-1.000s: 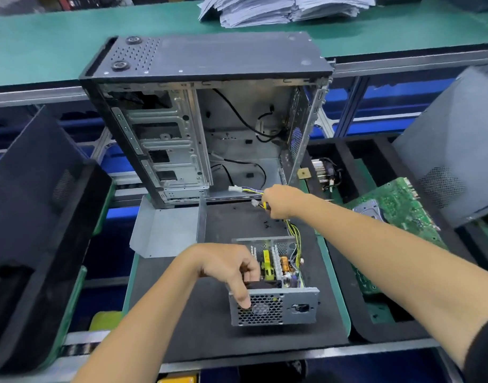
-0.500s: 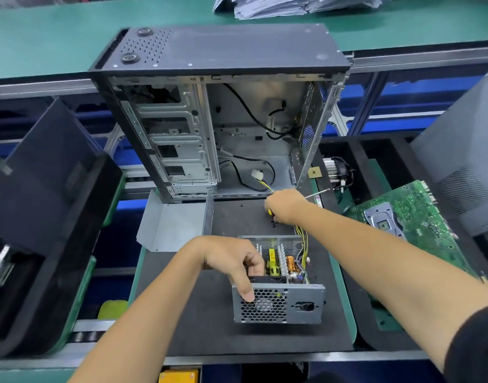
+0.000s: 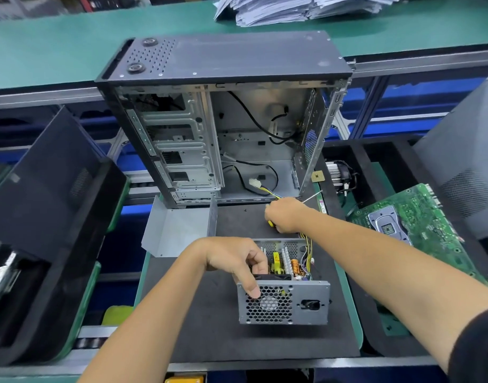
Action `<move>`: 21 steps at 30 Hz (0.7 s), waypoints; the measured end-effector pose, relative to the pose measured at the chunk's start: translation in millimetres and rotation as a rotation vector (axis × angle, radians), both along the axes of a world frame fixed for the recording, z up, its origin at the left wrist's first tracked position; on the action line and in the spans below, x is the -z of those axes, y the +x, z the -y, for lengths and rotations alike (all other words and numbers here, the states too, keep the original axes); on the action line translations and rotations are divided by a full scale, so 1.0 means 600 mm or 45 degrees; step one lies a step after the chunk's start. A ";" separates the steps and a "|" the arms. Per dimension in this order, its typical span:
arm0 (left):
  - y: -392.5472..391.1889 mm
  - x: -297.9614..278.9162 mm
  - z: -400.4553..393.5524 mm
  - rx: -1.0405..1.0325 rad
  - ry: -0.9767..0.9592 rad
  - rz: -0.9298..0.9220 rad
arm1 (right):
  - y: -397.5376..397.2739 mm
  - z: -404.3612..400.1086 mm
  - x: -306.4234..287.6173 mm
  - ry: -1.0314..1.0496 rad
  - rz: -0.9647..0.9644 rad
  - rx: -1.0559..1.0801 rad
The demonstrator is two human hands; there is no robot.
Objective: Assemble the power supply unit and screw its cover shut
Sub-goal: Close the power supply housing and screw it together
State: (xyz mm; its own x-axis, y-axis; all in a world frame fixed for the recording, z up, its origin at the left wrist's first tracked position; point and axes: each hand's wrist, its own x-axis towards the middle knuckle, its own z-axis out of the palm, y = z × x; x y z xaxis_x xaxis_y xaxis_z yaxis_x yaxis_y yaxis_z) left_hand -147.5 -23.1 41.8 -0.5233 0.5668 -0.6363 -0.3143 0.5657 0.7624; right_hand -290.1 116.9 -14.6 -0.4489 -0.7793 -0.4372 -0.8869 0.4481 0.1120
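Power supply unit [image 3: 283, 297] sits cover-off on the black mat surface [image 3: 209, 327], near the open computer case [image 3: 223, 120] | left hand [image 3: 234, 261] still grips its near-left corner, fingers curled | right hand [image 3: 285, 214] clutches a yellow-handled screwdriver [image 3: 312, 195] | wire bundle [image 3: 267, 189] now flung farther into the case.

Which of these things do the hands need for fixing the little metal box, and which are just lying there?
Needed:
power supply unit
grey metal cover
screwdriver
yellow wires

Just lying about:
computer case
green circuit board
stack of papers
cooler fan
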 end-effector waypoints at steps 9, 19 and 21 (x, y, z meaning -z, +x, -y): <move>-0.028 -0.016 0.015 -0.278 0.069 -0.127 | -0.011 0.005 -0.113 -0.448 0.055 0.204; -0.075 -0.044 -0.005 -0.493 -0.158 -0.391 | 0.007 -0.020 -0.239 -0.443 0.264 0.148; -0.082 -0.052 -0.013 -0.432 -0.214 -0.441 | 0.012 -0.027 -0.248 -0.307 0.324 0.150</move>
